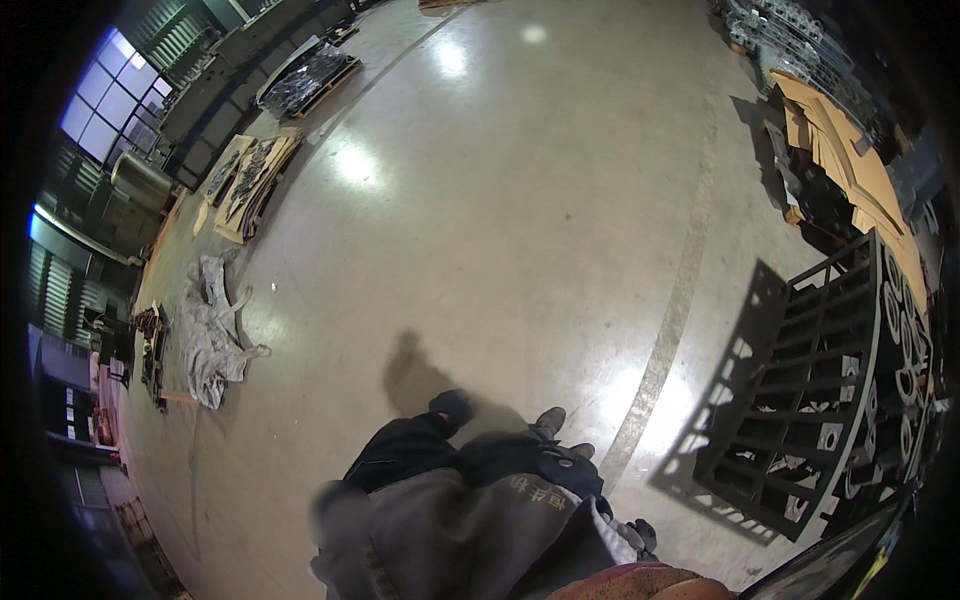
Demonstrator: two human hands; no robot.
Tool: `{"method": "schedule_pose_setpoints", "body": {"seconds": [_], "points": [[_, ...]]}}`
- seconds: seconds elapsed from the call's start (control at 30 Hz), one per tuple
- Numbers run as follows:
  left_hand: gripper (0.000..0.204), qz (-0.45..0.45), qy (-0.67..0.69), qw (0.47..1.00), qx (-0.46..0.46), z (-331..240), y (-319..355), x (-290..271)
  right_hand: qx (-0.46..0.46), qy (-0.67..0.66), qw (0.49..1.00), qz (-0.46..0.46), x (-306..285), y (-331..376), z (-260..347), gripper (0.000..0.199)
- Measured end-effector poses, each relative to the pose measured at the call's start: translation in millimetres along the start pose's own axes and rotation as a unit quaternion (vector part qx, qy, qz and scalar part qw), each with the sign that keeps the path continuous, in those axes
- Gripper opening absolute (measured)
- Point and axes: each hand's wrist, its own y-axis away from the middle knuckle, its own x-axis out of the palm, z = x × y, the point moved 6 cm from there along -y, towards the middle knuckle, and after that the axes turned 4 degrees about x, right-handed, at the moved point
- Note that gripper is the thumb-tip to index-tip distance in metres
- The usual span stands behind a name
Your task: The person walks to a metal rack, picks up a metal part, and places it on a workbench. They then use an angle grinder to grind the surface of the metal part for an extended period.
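Note:
My left hand [453, 405], in a dark glove, hangs out ahead of my body at the end of a dark sleeve. It shows as a small rounded shape above the concrete floor [520, 250]; I cannot make out its fingers or anything in them. Low on my right side is my right hand [641, 538], also dark-gloved, beside a pale cloth edge [610, 535]. Its fingers are too small and dark to read. A dark grey apron [470, 535] covers my front. Below it, a reddish-brown rounded thing [645, 583], its kind unclear, enters at the lower edge. My shoes [550, 421] stand on the floor.
At right stands a black metal rack [800, 400] holding ring-ended parts; beyond it lie cardboard sheets [835, 150] and stacked metal parts [790, 40]. Crumpled grey sheeting [213, 335], a cardboard-covered pallet [255, 185] and a wrapped pallet load [308, 80] line the left.

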Motion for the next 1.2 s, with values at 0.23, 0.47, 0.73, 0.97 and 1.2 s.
{"method": "schedule_pose_setpoints", "body": {"seconds": [0.23, 0.47, 0.73, 0.97, 1.2], "points": [[0.043, 0.001, 0.001, 1.0, 0.011, 0, 7, 8, 0.013, 0.062, 0.983, -0.172, -9, -1, 32, 0.017], [0.042, 0.03, 0.007, 1.0, -0.006, -15, 17, 2, -0.041, 0.093, 0.978, -0.18, 2, 8, 54, 0.024], [0.044, 0.021, 0.016, 1.0, 0.006, -17, 12, 5, -0.004, 0.084, 0.978, -0.19, -14, -2, 44, 0.024], [0.044, 0.03, 0.001, 0.999, 0.021, -15, 6, 6, 0.032, 0.062, 0.98, -0.185, -24, -12, 18, 0.023], [0.043, 0.036, -0.001, 0.999, 0.021, -11, 8, 0, 0.035, 0.041, 0.984, -0.169, -24, -9, 4, 0.02]]}}
